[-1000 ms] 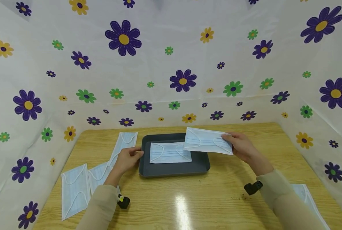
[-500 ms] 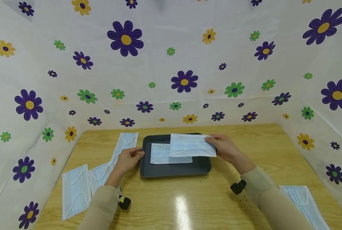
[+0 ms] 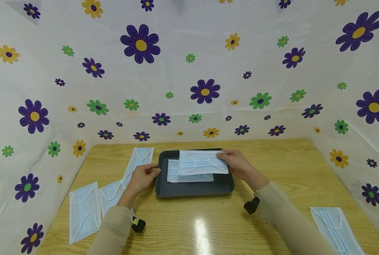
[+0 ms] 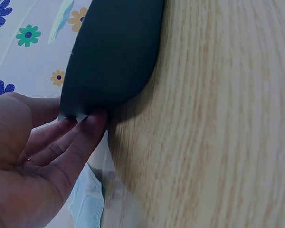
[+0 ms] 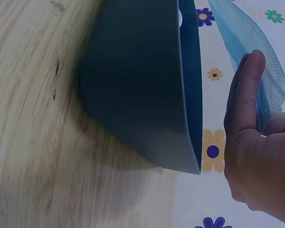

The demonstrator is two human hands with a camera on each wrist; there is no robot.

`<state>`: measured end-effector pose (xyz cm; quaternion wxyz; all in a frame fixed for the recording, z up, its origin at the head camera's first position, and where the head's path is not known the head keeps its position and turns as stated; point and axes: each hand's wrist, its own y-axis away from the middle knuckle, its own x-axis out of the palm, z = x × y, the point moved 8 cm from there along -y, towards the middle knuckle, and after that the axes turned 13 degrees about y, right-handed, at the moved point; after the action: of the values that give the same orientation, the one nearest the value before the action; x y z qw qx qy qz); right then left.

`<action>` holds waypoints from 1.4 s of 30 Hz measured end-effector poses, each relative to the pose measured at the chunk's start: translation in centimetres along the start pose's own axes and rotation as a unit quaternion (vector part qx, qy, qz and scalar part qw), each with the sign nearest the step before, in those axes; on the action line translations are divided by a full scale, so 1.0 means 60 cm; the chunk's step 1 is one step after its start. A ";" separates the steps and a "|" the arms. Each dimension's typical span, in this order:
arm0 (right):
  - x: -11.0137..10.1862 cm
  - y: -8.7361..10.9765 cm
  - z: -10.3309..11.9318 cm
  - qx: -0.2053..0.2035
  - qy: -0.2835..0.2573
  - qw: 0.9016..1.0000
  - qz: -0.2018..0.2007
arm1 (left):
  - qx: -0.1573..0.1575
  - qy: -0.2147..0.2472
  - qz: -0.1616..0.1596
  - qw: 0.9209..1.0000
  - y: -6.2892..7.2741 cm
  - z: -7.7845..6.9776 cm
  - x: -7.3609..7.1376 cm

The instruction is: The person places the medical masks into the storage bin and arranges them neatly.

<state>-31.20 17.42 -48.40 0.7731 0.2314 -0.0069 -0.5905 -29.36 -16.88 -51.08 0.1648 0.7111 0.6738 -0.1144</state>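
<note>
My right hand point(image 3: 238, 165) pinches one end of a pale blue disposable face mask point(image 3: 197, 163), thumb on top and fingers underneath. It holds this mask flat above the dark grey tray point(image 3: 194, 192), partly covering a second face mask point(image 3: 192, 178) that lies in the tray. In the right wrist view the held mask point(image 5: 249, 42) stands past the tray's rim, between the thumb and straight fingers point(image 5: 249, 95). My left hand point(image 3: 141, 179) grips the tray's left edge; the left wrist view shows thumb and fingertips point(image 4: 95, 121) on either side of the tray wall point(image 4: 116, 52).
Several more face masks lie on the wooden table point(image 3: 176, 223) to the left, one of them a mask point(image 3: 84, 212) near the left edge. Another mask point(image 3: 334, 226) lies at the front right. A white flowered cloth point(image 3: 176, 71) encloses the back and sides.
My right hand has carried its mask leftward from the tray's right end to over the mask in the tray. The left hand has stayed at the tray's left edge.
</note>
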 end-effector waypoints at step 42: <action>0.082 -0.049 -0.008 0.028 -0.007 1.000 0.001 | -0.005 0.010 0.007 1.000 0.002 0.003 0.000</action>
<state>-32.27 12.50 -51.22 0.7667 0.2486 -0.0292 -0.5912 -29.23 -16.96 -51.22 0.1624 0.7159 0.6712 -0.1028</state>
